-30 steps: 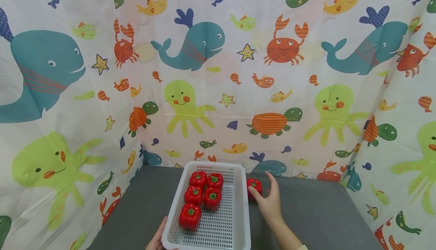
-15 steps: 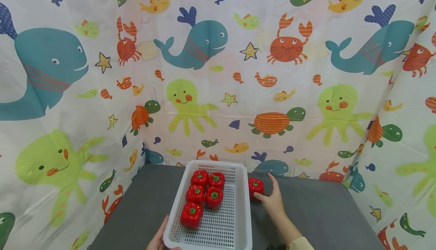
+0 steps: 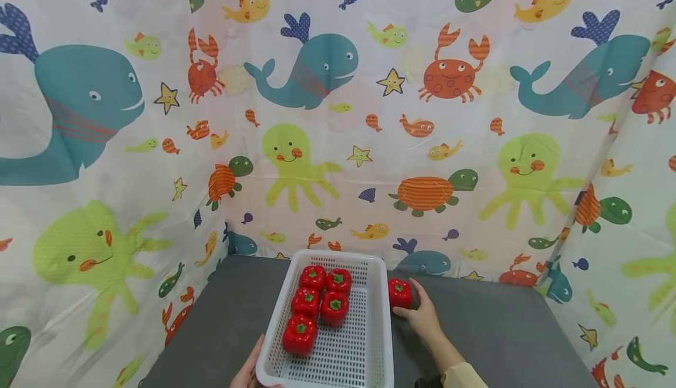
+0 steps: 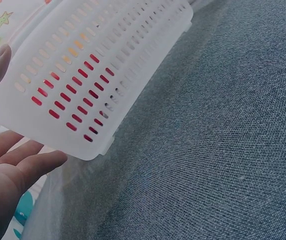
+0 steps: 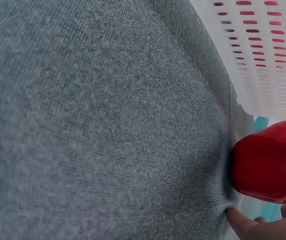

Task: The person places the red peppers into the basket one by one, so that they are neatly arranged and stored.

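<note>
A red bell pepper [image 3: 399, 293] with a green stem sits on the dark grey table, just outside the right wall of a white slotted basket [image 3: 377, 317]. My right hand [image 3: 425, 319] is around it, thumb at its near side and fingers at its right. In the right wrist view, the thumb overlaps the pepper [image 5: 268, 162], while a gap shows between it and the lower fingers [image 5: 243, 222]. Several more red bell peppers [image 3: 300, 335] stand in the basket's left half. My left hand [image 3: 249, 367] rests at the basket's near left corner, fingers loosely extended in the left wrist view.
A white curtain [image 3: 327, 159] printed with sea animals hangs behind and along both sides of the table [image 3: 491, 335]. The basket's slotted floor [image 3: 343, 356] shows to the right of the peppers inside it.
My right hand first drew back slightly from the lone pepper, then came in closer, its fingers nearer the pepper's right side. The left hand stays at the basket corner. The head view has shifted slightly.
</note>
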Motion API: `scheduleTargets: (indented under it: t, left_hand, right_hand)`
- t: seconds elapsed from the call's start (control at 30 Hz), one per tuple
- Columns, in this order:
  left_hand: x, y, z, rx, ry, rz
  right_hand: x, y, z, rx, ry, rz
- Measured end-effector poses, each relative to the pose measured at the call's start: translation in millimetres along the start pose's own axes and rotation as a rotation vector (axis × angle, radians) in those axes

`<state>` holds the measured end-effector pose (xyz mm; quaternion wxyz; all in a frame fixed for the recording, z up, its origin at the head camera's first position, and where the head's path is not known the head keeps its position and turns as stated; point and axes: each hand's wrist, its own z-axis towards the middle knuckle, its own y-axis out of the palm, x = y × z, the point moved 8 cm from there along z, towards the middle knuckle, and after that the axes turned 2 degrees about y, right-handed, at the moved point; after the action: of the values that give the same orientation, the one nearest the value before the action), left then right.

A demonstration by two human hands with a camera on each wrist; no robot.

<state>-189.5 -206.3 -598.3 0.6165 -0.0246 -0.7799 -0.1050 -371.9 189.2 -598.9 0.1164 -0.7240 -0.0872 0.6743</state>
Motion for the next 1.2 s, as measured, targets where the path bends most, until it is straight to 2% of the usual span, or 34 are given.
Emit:
scheduleTargets:
  t: [0.27, 0.6, 0.93, 1.2]
  left_hand:
    - [2.3, 1.4, -0.3, 0.021, 0.006, 0.031]
    - [2.1, 1.1, 0.1, 0.029, -0.011, 0.033]
    - [3.3, 2.1, -1.4, 0.017, -0.005, 0.008]
    - [-3.3, -3.9, 1.0, 0.012, -0.018, -0.008]
  right_hand:
    - [1, -2, -0.3, 0.003, -0.018, 0.032]
    - [-4, -12, -5.1, 0.105, -0.052, 0.028]
    - [-27, -27, -16.5, 0.226, -0.084, 0.084]
    - [-59, -28, -42.1, 0.263, -0.129, 0.12]
